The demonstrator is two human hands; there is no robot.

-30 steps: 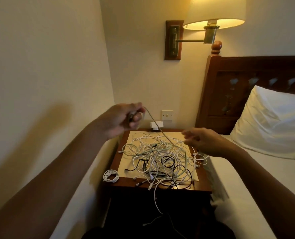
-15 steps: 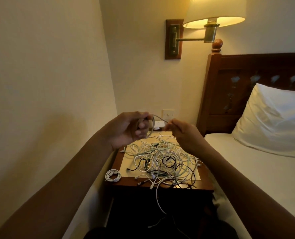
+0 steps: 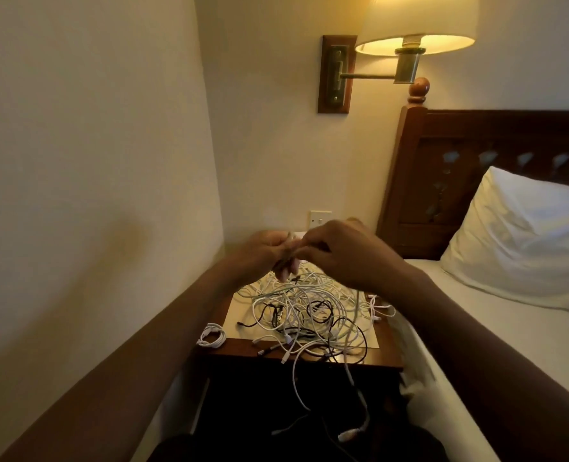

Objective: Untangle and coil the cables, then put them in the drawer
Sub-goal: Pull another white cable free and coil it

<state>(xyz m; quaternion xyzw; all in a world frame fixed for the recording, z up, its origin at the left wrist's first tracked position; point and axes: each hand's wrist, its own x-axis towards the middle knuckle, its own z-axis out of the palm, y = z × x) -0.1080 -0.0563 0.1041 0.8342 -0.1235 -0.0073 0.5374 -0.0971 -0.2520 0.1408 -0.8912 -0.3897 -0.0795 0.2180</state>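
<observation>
Closing the gap of a second ago, we now have our left hand (image 3: 264, 253) and right hand (image 3: 346, 253) touching above the back edge of the worktop (image 3: 237, 349); earlier the right hovered open over its right side. Our left fingers curl round a thin grey cable (image 3: 289, 250), and our right fingers pinch the same strand. The tangle of cables (image 3: 309, 311) lies across the worktop's middle, some ends hanging over its front edge. A coiled white cable (image 3: 212, 338) sits at its front-left corner, as before.
</observation>
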